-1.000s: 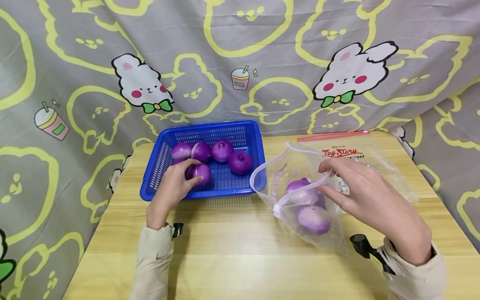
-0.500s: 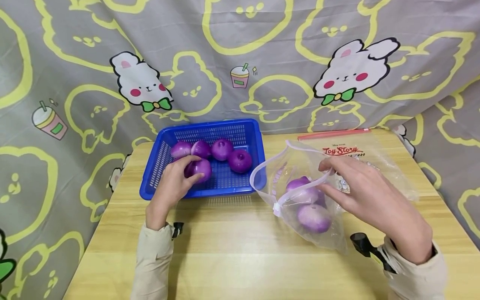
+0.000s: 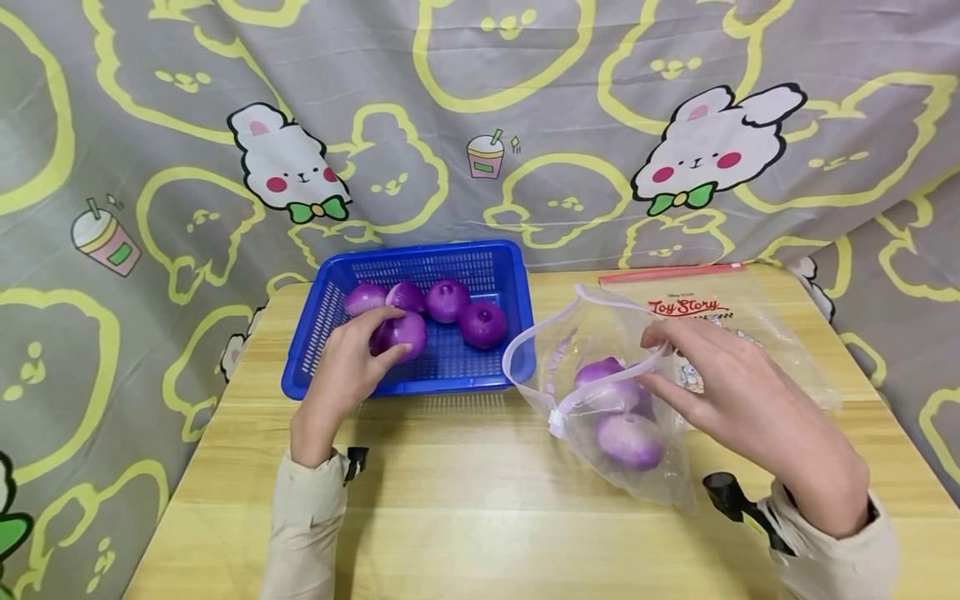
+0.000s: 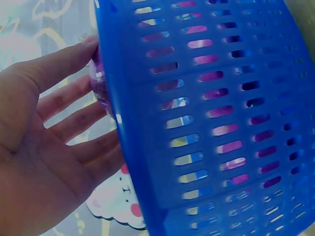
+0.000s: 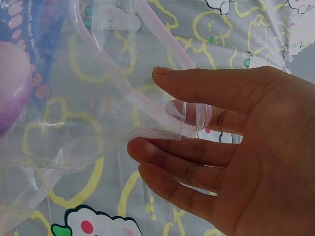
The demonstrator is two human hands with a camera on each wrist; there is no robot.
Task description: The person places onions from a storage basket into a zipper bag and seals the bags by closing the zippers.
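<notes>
While this purple onion is in or just over the blue basket, we hold it in our left hand's grip, apparently picking it up; our right hand holds the clear bag by its rim, so the next move likely calls for a lift over the basket's edge.

purple onions sit in blue basket and open bag.

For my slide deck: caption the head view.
Left fingers grip a round purple onion at a rectangular blue plastic basket; right fingers hold an open clear plastic bag.
</notes>
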